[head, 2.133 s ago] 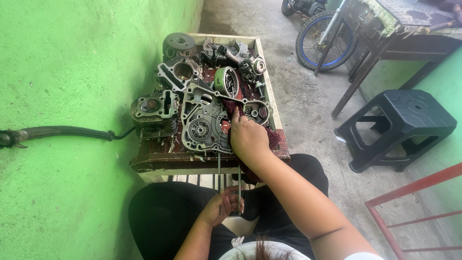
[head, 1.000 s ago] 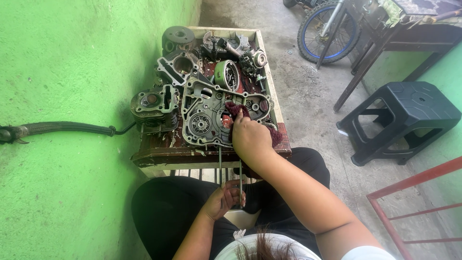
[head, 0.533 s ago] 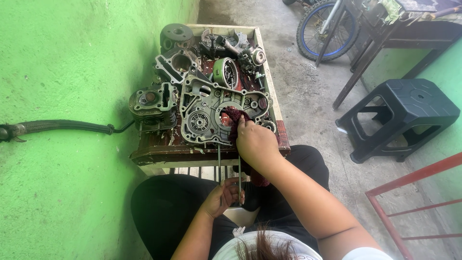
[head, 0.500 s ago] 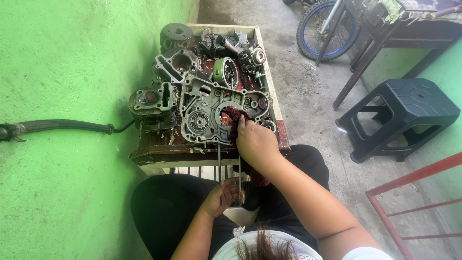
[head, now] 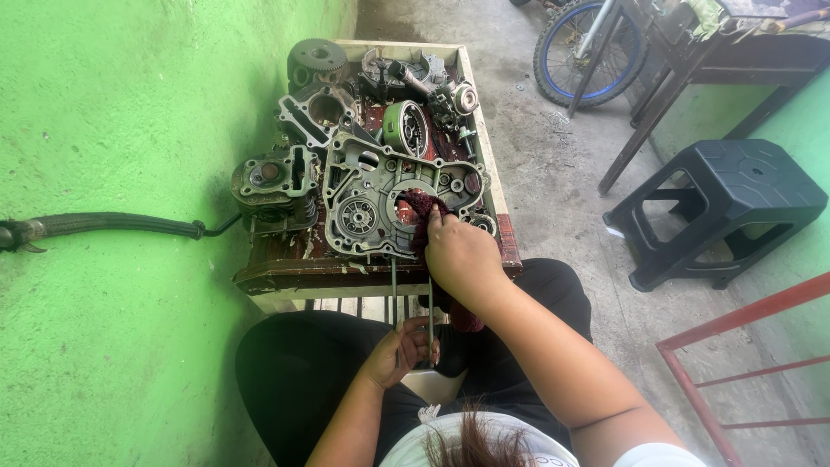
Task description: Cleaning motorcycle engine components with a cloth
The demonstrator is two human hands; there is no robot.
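A low wooden table (head: 285,275) stands against a bright green wall (head: 112,112), on a grey concrete floor (head: 553,164). Engine parts crowd its top: one large grey crankcase cover (head: 372,203) near the front edge, one finned cylinder (head: 268,182) at the left edge, one round flywheel (head: 404,127) towards the middle, one toothed gear (head: 316,59) at the far left corner, and more castings along the far edge, perhaps three or four, too tangled to count. One black hose (head: 104,225) runs along the wall to the left edge. To the right stand one black plastic stool (head: 726,199), one blue-rimmed wheel (head: 575,52) and one red metal frame (head: 735,329).

The right hand (head: 462,259) lies at the front edge, fingers curled together and pressing a dark red rag (head: 419,212) onto the crankcase cover. The left hand (head: 399,350) sits below the front edge, over the lap, fingers closed around two thin metal rods (head: 394,290) that stand upright.
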